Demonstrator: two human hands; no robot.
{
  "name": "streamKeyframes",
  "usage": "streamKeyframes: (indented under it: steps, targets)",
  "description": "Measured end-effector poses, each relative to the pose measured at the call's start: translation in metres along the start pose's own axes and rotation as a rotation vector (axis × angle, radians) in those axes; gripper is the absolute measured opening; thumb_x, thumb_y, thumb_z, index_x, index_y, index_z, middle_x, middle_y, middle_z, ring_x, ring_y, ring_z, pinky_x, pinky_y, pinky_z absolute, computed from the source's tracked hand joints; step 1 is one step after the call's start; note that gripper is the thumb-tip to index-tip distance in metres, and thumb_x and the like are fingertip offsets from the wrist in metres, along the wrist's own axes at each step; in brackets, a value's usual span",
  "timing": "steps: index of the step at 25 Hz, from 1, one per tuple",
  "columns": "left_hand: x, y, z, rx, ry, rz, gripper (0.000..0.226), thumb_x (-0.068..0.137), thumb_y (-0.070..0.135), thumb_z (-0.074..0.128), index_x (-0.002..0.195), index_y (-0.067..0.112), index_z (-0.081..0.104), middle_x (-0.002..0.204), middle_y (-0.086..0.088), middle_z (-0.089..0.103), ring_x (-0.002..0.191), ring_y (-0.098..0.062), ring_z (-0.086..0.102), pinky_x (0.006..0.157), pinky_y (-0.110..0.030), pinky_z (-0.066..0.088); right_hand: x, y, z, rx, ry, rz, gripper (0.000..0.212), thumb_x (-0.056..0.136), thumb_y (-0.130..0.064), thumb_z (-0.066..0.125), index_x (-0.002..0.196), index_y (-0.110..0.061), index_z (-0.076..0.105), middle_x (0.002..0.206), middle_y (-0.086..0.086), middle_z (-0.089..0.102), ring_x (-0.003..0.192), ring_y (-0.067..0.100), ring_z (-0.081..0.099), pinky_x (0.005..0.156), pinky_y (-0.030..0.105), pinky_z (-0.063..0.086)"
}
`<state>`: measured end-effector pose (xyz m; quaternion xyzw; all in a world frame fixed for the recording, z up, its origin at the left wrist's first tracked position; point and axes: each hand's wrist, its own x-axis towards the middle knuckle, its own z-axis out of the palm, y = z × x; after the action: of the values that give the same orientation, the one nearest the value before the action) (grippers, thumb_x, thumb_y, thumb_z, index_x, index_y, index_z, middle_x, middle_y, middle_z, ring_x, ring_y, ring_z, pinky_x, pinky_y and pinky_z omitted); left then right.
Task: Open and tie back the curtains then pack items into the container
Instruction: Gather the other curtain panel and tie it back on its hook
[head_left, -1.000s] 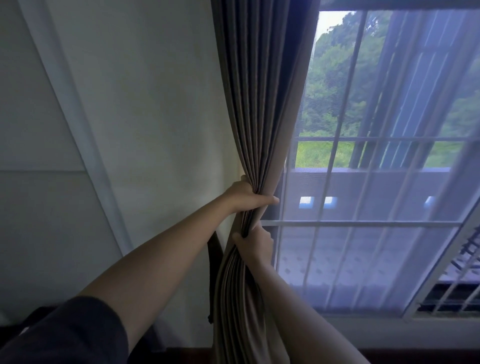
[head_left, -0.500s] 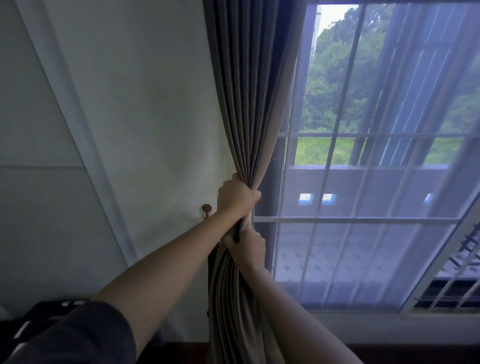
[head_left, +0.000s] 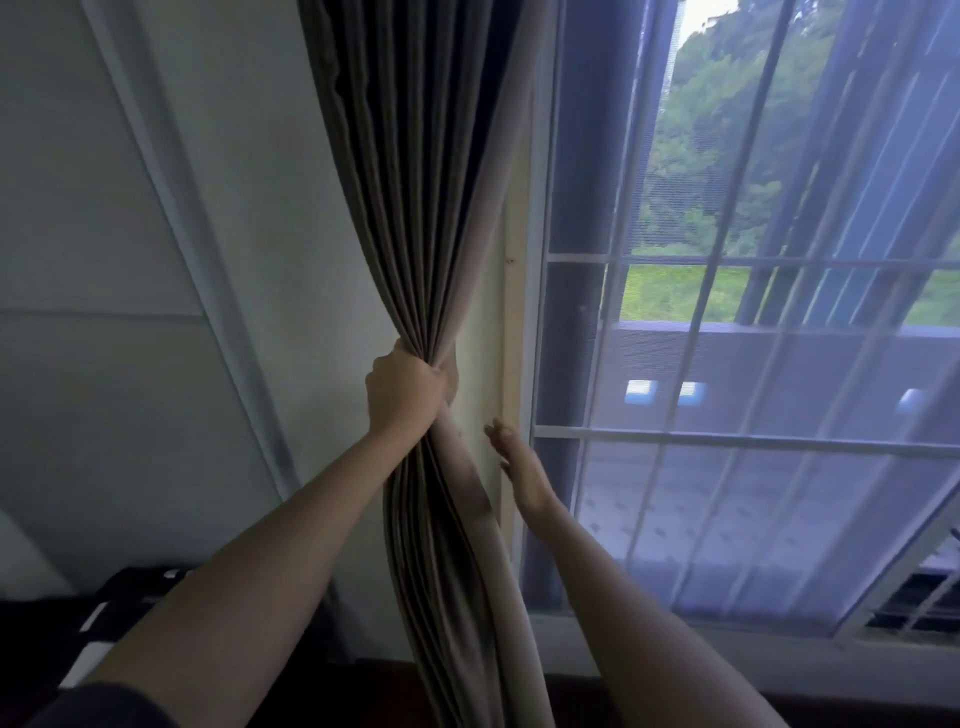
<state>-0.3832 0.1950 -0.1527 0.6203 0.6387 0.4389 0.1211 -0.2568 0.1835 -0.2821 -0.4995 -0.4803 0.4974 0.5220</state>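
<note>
Closest to me, at 7 o'clock, a dark sleeve (head_left: 98, 709) ends and the bare left forearm runs up toward the middle of the view. The left hand (head_left: 408, 397) is clenched round the gathered curtain (head_left: 415, 208), its back toward me, squeezing the pleats into one tight waist. Above the fist the folds fan out toward 12 o'clock, and below it they hang in a loose bundle down to 6 o'clock. From 5 o'clock the right forearm rises alongside that bundle. The right hand (head_left: 519, 467) holds nothing. Its fingers are stretched out and point toward 11 o'clock, just on the 3 o'clock side of the curtain. It is blurred, so I cannot tell whether it touches the cloth or the pale wooden strip (head_left: 511, 312) behind it. Low at 8 o'clock a dark thing with white stripes (head_left: 119, 613) lies against the pale wall (head_left: 130, 234). Farther back, filling 1 to 4 o'clock, stands the window (head_left: 727, 434) with its white bars, and beyond the glass are green trees (head_left: 701, 156).
</note>
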Motion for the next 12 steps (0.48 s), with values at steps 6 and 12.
streamKeyframes:
  steps: [6,12]
  targets:
    - [0.001,-0.008,-0.032,0.019,0.062,-0.033,0.045,0.090,0.032,0.057,0.111,-0.007,0.058,0.104,-0.022,0.065,0.098,-0.036,0.063,0.081,-0.033,0.046,0.032,0.035,0.011,-0.402,0.017,0.158,0.037,0.099,-0.023,0.037,0.129,-0.008,0.051,0.125,0.009,0.054,0.112,0.020,0.050,0.093,0.030,0.038]
    - [0.007,-0.019,-0.037,0.070,0.073,-0.027,0.040,0.087,0.032,0.061,0.103,-0.005,0.061,0.090,-0.018,0.064,0.093,-0.034,0.063,0.070,-0.027,0.038,0.079,0.087,0.042,-0.808,-0.213,0.200,0.036,0.083,-0.029,0.049,0.113,-0.018,0.065,0.134,0.012,0.051,0.136,0.030,0.029,0.106,0.031,0.027]
